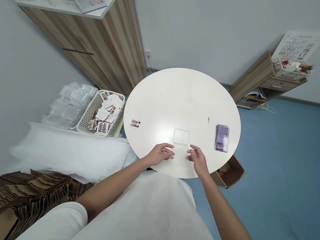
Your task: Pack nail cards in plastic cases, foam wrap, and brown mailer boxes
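Note:
A clear plastic clamshell case [180, 144] lies opened flat near the front edge of the round white table [181, 99]. My left hand [161, 154] grips its left side and my right hand [198, 159] grips its right side. A small card of press-on nails [135, 124] rests on the table's left part. A purple box [222, 137] sits on the table's right part.
Left of the table, a white basket [102, 113] holds several nail cards, beside a pile of clear cases [67, 104]. Flat cardboard pieces [31, 193] lie at lower left. An open cardboard box [228, 172] sits on the blue floor. Wooden cabinets line the wall.

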`<state>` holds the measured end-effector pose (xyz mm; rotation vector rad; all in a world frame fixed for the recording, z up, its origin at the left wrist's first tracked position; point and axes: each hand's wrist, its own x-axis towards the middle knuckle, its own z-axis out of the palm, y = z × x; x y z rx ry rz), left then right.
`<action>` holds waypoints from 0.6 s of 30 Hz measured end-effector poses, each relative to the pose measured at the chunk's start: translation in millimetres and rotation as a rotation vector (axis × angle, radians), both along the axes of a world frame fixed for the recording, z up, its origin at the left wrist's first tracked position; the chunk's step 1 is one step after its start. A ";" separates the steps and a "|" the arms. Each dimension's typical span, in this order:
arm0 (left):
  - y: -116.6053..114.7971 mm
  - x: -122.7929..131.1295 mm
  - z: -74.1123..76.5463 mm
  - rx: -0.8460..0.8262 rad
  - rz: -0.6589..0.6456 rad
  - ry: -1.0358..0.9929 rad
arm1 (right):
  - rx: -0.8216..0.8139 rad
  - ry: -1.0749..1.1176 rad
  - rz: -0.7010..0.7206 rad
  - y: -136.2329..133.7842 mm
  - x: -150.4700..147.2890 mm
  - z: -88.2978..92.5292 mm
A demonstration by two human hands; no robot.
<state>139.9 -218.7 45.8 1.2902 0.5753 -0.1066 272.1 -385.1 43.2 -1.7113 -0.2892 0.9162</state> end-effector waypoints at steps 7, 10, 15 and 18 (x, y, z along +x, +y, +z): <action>-7.5 7.9 -17.7 0.038 0.102 0.057 | -0.016 -0.115 0.002 -9.4 -20.1 -18.4; -9.6 15.4 -33.0 0.098 0.165 0.103 | -0.076 -0.093 -0.015 -1.4 -12.7 -32.5; -9.8 29.2 -57.4 0.354 0.111 0.166 | -0.193 -0.153 0.014 9.5 3.6 -56.2; -9.3 32.9 -67.1 0.478 0.047 0.238 | -0.231 -0.201 0.055 12.1 9.8 -64.8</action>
